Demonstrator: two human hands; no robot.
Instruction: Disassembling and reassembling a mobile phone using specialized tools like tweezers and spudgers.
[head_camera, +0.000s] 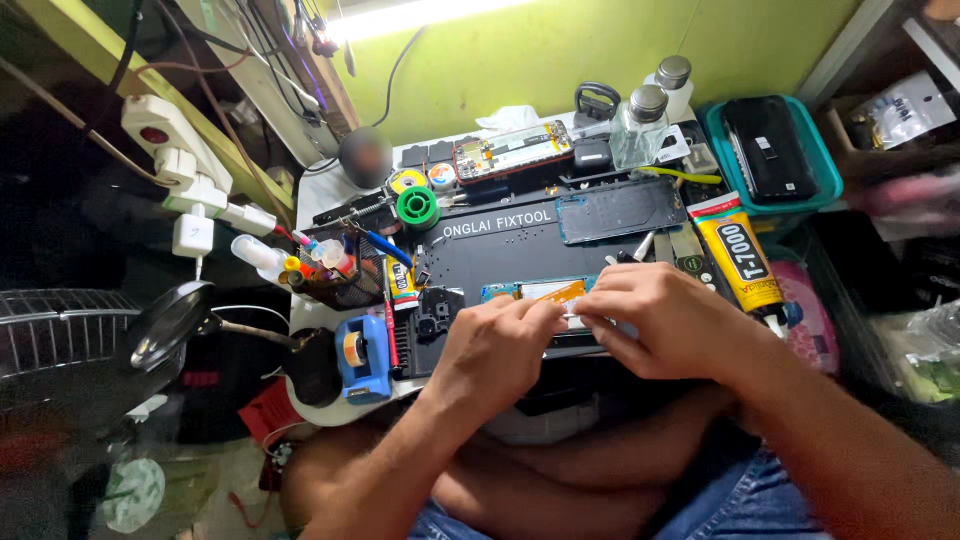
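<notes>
Two hands at work: left hand (497, 345) and right hand (655, 318) both pinched with fingertips on an opened phone body (535, 293) lying on the black repair mat (500, 250). Back cover already off, orange flex and board exposed; reassembly seemingly left. Counted nearby: two glass bottles (640, 125), one yellow glue tube (738, 260), one blue tape dispenser (362, 355), one green solder reel (418, 208).

Two hands (497, 340) (655, 318), two glass bottles (640, 127) (674, 82), one yellow glue tube (738, 258), one blue tape dispenser (361, 357), one magnifier (168, 324).

A dark work mat (520, 255) bears an opened phone (535, 292) and glue tube (738, 262).
</notes>
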